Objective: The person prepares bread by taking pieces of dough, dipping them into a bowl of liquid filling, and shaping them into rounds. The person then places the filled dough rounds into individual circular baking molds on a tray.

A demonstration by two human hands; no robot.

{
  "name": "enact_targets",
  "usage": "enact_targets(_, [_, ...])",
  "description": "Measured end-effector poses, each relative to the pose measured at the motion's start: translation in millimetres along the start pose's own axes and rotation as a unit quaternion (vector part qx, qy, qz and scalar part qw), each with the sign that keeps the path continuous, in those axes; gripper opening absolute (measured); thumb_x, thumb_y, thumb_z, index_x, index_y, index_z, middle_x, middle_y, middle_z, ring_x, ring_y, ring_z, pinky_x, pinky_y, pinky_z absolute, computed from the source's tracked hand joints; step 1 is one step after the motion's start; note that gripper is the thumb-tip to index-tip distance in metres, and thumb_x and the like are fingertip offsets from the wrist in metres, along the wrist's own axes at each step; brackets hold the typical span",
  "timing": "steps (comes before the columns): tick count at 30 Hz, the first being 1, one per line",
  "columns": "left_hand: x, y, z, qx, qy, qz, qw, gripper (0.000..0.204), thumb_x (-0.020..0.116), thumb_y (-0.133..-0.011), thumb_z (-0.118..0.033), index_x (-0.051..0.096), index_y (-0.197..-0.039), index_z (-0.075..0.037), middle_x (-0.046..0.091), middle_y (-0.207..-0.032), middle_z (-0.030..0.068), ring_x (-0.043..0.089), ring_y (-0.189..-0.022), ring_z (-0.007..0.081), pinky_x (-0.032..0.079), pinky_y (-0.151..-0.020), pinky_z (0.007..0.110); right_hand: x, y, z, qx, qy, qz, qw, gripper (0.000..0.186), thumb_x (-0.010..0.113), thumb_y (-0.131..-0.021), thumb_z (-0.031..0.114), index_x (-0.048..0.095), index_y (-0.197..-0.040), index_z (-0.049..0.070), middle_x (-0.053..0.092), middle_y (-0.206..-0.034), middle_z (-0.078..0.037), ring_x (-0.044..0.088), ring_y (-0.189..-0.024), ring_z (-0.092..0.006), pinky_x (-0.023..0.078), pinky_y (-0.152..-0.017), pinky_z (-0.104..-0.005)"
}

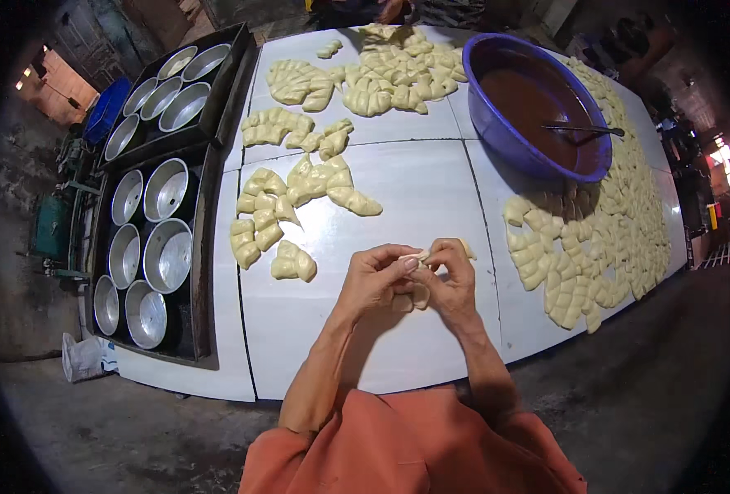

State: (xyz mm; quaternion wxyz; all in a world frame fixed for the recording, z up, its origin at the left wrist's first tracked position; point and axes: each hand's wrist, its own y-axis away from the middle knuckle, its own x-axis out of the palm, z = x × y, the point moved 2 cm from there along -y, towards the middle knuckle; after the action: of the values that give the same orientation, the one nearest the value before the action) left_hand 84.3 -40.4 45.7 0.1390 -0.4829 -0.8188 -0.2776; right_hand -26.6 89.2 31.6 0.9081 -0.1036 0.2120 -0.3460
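Close together over the near middle of the white tiled table (381,346), my left hand (379,278) and my right hand (454,280) pinch a small piece of pale dough (414,262) between thumbs and fingers. More dough shows just below the fingertips and beside the right knuckles, partly hidden by my hands. To the left lies a small dough clump (293,262). Beyond it, cut dough pieces (319,179) sit in joined, glossy rows. A broad spread of scored dough pieces (583,263) covers the right side of the table.
A purple basin (496,132) of brown liquid stands at the far right, a dark-handled utensil (583,129) resting in it. Two black trays at left hold several round metal tins (167,255). A blue crate (107,111) is behind them. Someone's hand (394,10) shows at the far edge.
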Motion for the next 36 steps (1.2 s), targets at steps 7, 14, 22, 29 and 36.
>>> enact_targets(7, [-2, 11, 25, -0.013, -0.030, 0.005, 0.999, 0.025, 0.060, -0.099, -0.012, 0.067, -0.116, 0.004, 0.069, -0.105, 0.0105, 0.067, -0.090, 0.0141, 0.056, -0.073, 0.026, 21, 23, -2, -0.092, 0.105, -0.121, 0.983, 0.021, 0.074, -0.089, 0.010, 0.061, -0.105, 0.005, 0.065, -0.100, -0.012, 0.067, -0.087, -0.0265, 0.055, -0.070, -0.0353])
enact_targets(14, [8, 27, 26, 0.050, -0.116, 0.010, 0.992, 0.030, 0.074, -0.090, -0.016, 0.069, -0.115, 0.002, 0.071, -0.096, 0.0047, 0.062, -0.080, 0.0084, 0.051, -0.070, 0.025, 18, 28, -4, -0.061, 0.134, -0.133, 0.980, 0.022, 0.072, -0.092, 0.020, 0.059, -0.090, 0.003, 0.060, -0.074, -0.009, 0.058, -0.062, -0.0225, 0.047, -0.056, -0.0329])
enact_targets(22, [-12, 73, 39, -0.071, -0.124, -0.080, 0.987, 0.032, 0.068, -0.095, -0.020, 0.068, -0.113, 0.006, 0.072, -0.090, 0.0068, 0.063, -0.079, 0.0100, 0.051, -0.073, 0.025, 16, 88, 46, 0.024, 0.078, 0.067, 0.994, 0.036, 0.078, -0.086, 0.014, 0.064, -0.118, 0.006, 0.068, -0.112, -0.015, 0.071, -0.092, -0.0260, 0.059, -0.075, -0.0351])
enact_targets(29, [-25, 103, 28, -0.022, -0.319, -0.249, 0.914, 0.051, 0.061, -0.100, -0.024, 0.045, -0.143, -0.001, 0.074, -0.092, 0.0126, 0.069, -0.076, 0.0150, 0.055, -0.068, 0.029, 42, 111, 11, 0.288, 0.003, 0.010, 0.958, 0.018, 0.075, -0.088, 0.007, 0.064, -0.100, -0.002, 0.071, -0.088, -0.009, 0.069, -0.077, -0.0137, 0.059, -0.069, -0.0269])
enact_targets(36, [-23, 84, 49, 0.001, -0.361, -0.179, 0.915, 0.077, 0.072, -0.088, -0.015, 0.030, -0.152, -0.007, 0.072, -0.101, 0.0160, 0.073, -0.083, 0.0256, 0.056, -0.075, 0.035, 15, 79, 10, 0.288, 0.157, 0.001, 0.945, 0.022, 0.073, -0.092, 0.019, 0.065, -0.100, 0.001, 0.069, -0.077, -0.006, 0.060, -0.067, -0.0061, 0.050, -0.059, -0.0251])
